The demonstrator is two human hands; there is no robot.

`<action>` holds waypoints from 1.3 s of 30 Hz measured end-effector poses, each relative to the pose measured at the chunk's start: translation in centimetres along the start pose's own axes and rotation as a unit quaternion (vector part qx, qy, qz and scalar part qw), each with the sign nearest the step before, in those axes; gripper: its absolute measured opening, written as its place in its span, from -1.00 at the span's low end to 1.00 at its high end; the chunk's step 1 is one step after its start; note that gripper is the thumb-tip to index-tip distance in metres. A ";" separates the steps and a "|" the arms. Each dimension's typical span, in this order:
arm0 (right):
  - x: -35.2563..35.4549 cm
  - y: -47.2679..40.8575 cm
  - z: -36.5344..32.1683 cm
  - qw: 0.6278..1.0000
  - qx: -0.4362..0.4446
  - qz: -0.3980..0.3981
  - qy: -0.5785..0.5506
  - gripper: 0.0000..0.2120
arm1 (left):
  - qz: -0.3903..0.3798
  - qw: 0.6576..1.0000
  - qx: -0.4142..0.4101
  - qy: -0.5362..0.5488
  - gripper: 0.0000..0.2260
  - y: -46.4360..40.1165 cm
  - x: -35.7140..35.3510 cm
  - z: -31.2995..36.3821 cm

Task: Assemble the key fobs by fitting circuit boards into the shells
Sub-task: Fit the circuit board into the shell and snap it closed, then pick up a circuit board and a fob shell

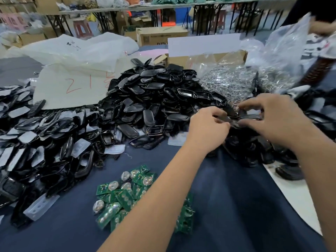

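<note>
Both the left hand [207, 128] and right hand [269, 115] pinch one black fob shell [236, 120] above the right-hand pile; light, rigid, glossy plastic, likely slippery; best gripped by its edges.

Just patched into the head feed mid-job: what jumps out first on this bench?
The big heap of black shells fills the centre, with more spilling down the left. Near the front lies a cluster of green circuit boards on the dark blue cloth. To the right, the left hand and right hand together pinch one black shell.
</note>
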State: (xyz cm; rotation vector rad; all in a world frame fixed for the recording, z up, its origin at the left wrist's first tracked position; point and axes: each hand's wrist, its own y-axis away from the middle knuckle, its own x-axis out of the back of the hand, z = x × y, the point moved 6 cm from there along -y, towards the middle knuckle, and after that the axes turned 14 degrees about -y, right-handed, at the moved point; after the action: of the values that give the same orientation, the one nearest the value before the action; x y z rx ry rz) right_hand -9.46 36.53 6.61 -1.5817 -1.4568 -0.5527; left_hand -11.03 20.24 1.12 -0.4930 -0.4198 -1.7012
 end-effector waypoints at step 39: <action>-19.5 -0.5 -15.1 0.875 0.010 -0.240 -0.421 -0.86 | 0.195 0.968 0.117 0.108 -0.67 7.5 17.3 -15.6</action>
State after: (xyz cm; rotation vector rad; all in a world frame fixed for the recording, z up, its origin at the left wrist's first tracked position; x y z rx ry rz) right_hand -10.40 13.24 -1.36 -1.5014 -2.5410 -0.0806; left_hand -7.79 -3.74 -2.61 -0.1957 -0.3332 -1.2880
